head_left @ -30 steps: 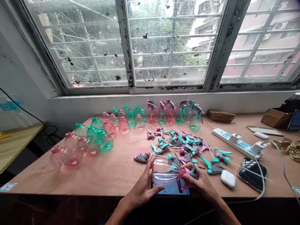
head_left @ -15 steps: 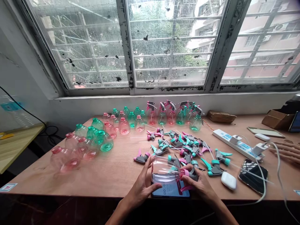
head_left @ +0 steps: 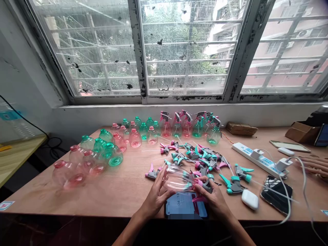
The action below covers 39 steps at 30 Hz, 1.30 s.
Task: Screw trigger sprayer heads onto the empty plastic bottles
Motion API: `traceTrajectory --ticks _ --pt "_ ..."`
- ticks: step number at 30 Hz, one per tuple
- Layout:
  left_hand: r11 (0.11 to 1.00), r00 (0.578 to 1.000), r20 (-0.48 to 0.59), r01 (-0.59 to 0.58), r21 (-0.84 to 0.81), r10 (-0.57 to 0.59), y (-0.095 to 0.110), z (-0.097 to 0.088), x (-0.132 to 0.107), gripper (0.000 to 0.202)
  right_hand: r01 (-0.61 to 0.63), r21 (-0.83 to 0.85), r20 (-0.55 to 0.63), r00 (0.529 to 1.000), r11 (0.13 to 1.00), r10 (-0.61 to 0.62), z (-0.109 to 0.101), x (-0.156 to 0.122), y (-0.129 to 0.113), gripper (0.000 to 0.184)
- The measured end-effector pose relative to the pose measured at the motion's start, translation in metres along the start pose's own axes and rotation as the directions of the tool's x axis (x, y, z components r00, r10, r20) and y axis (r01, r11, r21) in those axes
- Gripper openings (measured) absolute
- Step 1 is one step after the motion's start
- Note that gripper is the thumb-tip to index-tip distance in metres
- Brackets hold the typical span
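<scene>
A clear pink spray bottle lies sideways in the air above a phone with a lit screen. Around its base end my left hand is closed. At the neck, my right hand grips the pink collar and grey spray head, whose pink trigger points down. Just behind the hands lies a loose heap of spray heads in pink, teal and grey, some with thin tubes. One pink and grey spray head rests by my left fingers.
Open pink bottles and green bottles stand at the left and back. Several bottles with spray heads line the wall. At the right are a power strip, a white earphone case, a dark phone and cables.
The bottle in my hands has shifted slightly up and left, showing more of the phone screen beneath. Both hands keep hold of it.
</scene>
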<state>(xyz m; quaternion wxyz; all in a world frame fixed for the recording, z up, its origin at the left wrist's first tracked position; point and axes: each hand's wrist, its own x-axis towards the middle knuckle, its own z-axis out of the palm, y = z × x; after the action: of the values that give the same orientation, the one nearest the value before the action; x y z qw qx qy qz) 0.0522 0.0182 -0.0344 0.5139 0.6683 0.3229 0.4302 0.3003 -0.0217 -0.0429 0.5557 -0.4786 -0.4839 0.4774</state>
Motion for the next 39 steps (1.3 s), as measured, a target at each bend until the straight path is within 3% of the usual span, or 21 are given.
traceTrajectory --ticks 4,7,12,19,24,32,37,39 --pt "0.978 0.997 -0.003 -0.074 0.195 0.076 0.004 -0.0011 -0.0052 0.081 0.026 -0.009 -0.02 0.999 1.0 -0.026 -0.0031 -0.0039 0.0017 0.037" --pt "0.979 0.997 -0.01 -0.067 0.194 0.07 0.0055 -0.0005 -0.0073 0.077 0.055 -0.033 -0.013 0.998 0.998 -0.055 -0.0047 -0.005 0.0038 0.037" --pt "0.984 0.998 0.024 -0.055 0.171 0.052 0.0061 -0.0007 -0.0075 0.089 0.062 -0.042 -0.014 0.998 0.997 -0.063 -0.0057 -0.0066 0.0023 0.036" --pt "0.972 0.997 0.002 -0.082 0.221 0.084 0.0016 -0.0023 -0.0065 0.07 0.035 0.002 -0.016 0.999 0.999 -0.035 -0.0045 -0.0055 0.0007 0.041" --pt "0.979 0.997 0.026 -0.079 0.188 0.075 0.0037 -0.0016 -0.0074 0.093 0.028 -0.001 -0.011 1.0 1.0 -0.028 -0.0041 -0.0057 0.0021 0.042" --pt "0.972 0.995 0.017 -0.095 0.217 0.093 0.003 -0.0017 -0.0067 0.074 -0.014 0.06 0.003 1.0 0.998 0.014 -0.0053 -0.0051 0.0017 0.038" --pt "0.985 0.997 0.029 -0.07 0.155 0.067 0.0006 -0.0013 -0.0089 0.101 -0.004 0.033 0.024 1.0 0.999 0.003 -0.0037 -0.0062 0.0019 0.037" --pt "0.988 0.997 0.008 -0.073 0.138 0.072 0.0 -0.0009 -0.0091 0.103 -0.003 0.022 0.028 1.0 1.0 0.002 -0.0032 -0.007 0.0011 0.037"
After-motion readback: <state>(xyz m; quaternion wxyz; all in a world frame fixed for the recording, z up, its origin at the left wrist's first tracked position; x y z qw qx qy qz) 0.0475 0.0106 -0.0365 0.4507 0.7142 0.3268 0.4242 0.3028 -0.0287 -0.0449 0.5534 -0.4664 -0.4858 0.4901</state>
